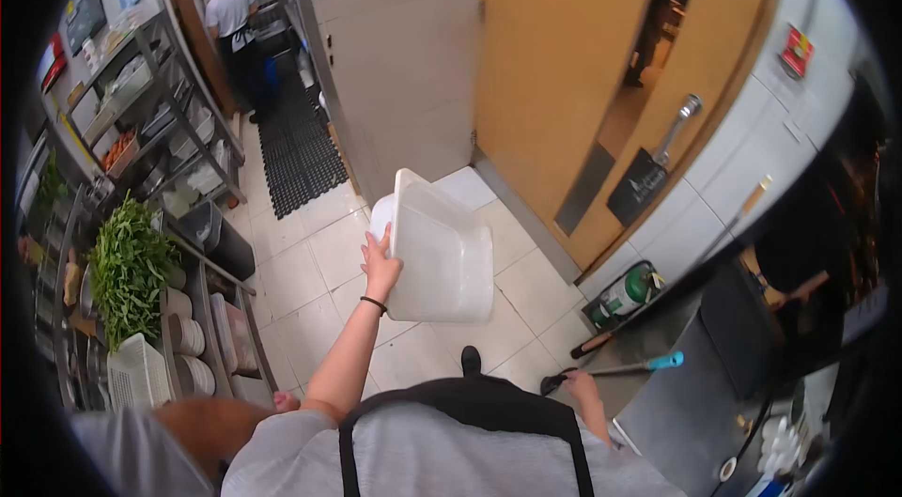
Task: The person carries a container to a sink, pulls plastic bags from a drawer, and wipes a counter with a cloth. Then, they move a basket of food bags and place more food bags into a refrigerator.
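- Plainly, our left hand point(381, 270) grasped the white tub point(442, 271) by its rim, fingers wrapped at the edge.
- The tub hung tilted in front of us, above the tiled floor point(329, 257), its open side turned partly our way.
- Our right hand point(584, 389) was low beside the metal counter point(667, 412), close to a tool point(615, 368) with a blue end; whether it gripped that or only touched it, we could not tell.
- At our left, a co-worker's hand point(286, 401) showed near our sleeve point(282, 441).
- Beyond it we saw greens point(132, 271) heaped above a white basket point(139, 372).
- A dark bin point(221, 239) stood past them, near a black mat point(299, 154).
- At the mat's far end, we saw another person point(235, 18), back turned.
- To our right, a green cylinder point(625, 295) sat near the wooden door point(554, 74).
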The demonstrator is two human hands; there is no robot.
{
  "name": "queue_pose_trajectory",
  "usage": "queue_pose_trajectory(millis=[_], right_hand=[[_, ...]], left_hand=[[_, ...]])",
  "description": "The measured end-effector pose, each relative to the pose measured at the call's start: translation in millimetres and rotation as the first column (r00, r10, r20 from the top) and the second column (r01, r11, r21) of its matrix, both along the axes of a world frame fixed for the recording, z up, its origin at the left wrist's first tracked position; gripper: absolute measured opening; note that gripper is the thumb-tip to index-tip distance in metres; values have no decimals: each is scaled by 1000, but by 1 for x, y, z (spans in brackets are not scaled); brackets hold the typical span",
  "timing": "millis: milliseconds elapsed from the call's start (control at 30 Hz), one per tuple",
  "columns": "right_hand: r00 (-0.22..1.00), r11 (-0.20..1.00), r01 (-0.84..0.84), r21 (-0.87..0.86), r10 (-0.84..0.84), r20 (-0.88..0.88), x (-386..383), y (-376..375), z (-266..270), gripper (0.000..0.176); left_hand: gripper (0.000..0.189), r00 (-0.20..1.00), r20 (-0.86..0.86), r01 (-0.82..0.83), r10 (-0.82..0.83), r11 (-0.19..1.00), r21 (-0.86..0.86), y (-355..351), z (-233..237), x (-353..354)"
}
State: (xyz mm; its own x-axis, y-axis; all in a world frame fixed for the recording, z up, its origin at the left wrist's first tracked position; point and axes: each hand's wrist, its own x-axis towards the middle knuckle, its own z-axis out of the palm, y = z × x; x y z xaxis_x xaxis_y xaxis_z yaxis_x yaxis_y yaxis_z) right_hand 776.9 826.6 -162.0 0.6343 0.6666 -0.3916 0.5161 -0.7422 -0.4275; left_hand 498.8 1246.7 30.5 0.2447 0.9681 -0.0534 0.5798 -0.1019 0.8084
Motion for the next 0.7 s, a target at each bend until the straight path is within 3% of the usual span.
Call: queue_pose_trajectory(millis=[67,100,200,267,400,433,467,533,567,633,700], right_hand=[[1000,985,-22,-172,21,-3,14,20,-5,34],[983,973,-186,-138,184,-26,39,31,-42,35],[975,970,-217,-109,209,-77,70,132,-26,35],[894,896,-441,-43,443,63,89,213,-24,35],[845,829,-535,161,520,130,103,413,22,36],[852,833,-522,184,502,148,102,460,31,34],[861,836,-507,210,481,164,99,505,39,33],[858,809,-514,286,491,154,70,614,40,32],[878,806,-477,349,456,146,58,646,41,31],[859,810,-512,286,474,195,11,691,49,32],[822,803,-562,197,569,29,-35,729,36,33]], left_hand=[[81,989,132,-69,69,998,-10,39,-7,-5],[81,985,135,-110,110,994,-3,54,-4,-9],[85,948,154,-243,278,946,-212,88,8,-32],[86,919,153,-329,363,921,-209,116,-11,-59],[88,801,151,-553,579,812,-186,153,-53,-125],[88,755,235,-574,612,791,-215,165,-74,-149],[87,704,315,-589,636,771,-240,176,-92,-174],[86,573,302,-719,762,644,-260,198,-88,-225],[86,557,356,-716,751,651,-252,200,-80,-239],[86,540,420,-718,730,659,-224,224,-52,-263],[87,436,422,-751,795,579,-316,256,-42,-289]])
